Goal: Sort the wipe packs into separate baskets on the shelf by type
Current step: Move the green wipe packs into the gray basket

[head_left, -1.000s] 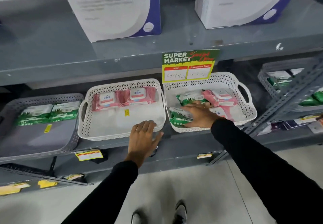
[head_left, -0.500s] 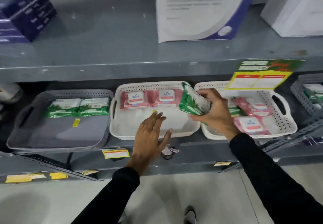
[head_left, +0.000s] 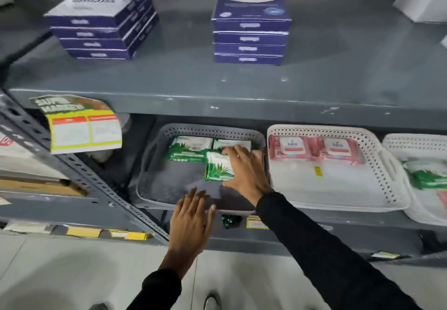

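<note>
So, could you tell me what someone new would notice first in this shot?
Probably the right hand setting a green wipe pack into the grey basket, in front of two matching packs at its back. Next door, the white basket holds two pink packs, and stacked dark blue boxes sit on the upper shelf.

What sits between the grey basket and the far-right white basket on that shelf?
In the head view, a white basket holding two pink wipe packs sits between the grey basket and the far-right white basket.

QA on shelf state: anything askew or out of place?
Yes. The promo price sign at the upper shelf's left edge hangs tilted and curled. Green packs sit in the far-right white basket, unsorted. A small dark object lies loose on the shelf lip.
</note>
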Action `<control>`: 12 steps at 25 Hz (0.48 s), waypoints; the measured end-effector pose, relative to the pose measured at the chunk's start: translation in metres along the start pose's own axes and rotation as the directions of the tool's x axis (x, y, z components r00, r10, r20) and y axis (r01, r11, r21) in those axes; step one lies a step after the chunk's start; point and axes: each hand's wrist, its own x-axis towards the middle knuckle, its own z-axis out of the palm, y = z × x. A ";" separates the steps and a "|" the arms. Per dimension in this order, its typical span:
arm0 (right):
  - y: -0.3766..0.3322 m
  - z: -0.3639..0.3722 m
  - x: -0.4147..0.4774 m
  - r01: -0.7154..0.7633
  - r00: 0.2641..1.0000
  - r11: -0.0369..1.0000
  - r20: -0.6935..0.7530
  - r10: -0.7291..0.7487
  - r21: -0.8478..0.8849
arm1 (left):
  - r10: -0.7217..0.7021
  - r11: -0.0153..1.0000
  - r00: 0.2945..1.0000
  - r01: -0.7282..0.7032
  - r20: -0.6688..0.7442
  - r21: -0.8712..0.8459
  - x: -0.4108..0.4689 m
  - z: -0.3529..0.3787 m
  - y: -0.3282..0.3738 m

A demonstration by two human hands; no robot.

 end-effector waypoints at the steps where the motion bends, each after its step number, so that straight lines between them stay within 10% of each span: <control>1: -0.001 0.010 0.002 -0.020 0.999 0.999 0.046 0.022 -0.041 | 0.027 0.999 0.999 -0.027 0.022 0.017 -0.001 0.002 -0.003; 7: 0.013 0.014 -0.006 -0.058 0.993 0.998 0.097 0.061 -0.035 | 0.005 0.989 0.999 -0.012 -0.052 -0.146 0.003 -0.001 0.021; 12: 0.089 -0.056 -0.056 -0.152 0.984 0.981 -0.078 0.162 0.124 | 0.258 0.922 0.958 -0.282 -0.122 -0.266 0.035 0.008 0.114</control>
